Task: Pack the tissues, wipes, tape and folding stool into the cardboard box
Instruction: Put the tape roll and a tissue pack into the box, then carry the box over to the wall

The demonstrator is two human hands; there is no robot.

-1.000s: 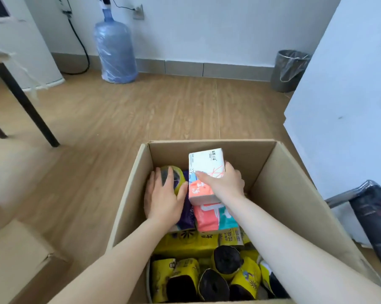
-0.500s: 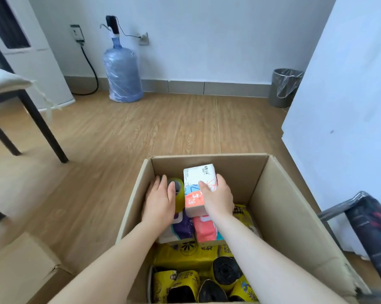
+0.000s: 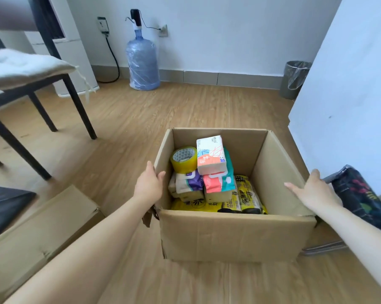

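Open brown cardboard box (image 3: 235,235) on wood floor, flaps up. Inside, far-left corner: yellow tape roll (image 3: 183,159), tilted, hole facing up, resting on a purple & white tissue pack (image 3: 188,182). Just right of it, a white/orange tissue pack (image 3: 211,157) sits on top of a coral & teal wipes pack (image 3: 220,181). Yellow packs (image 3: 246,197) line the bottom. Folding stool (image 3: 360,198), dark patterned fabric w/ metal legs, stands outside, beside box's right wall.
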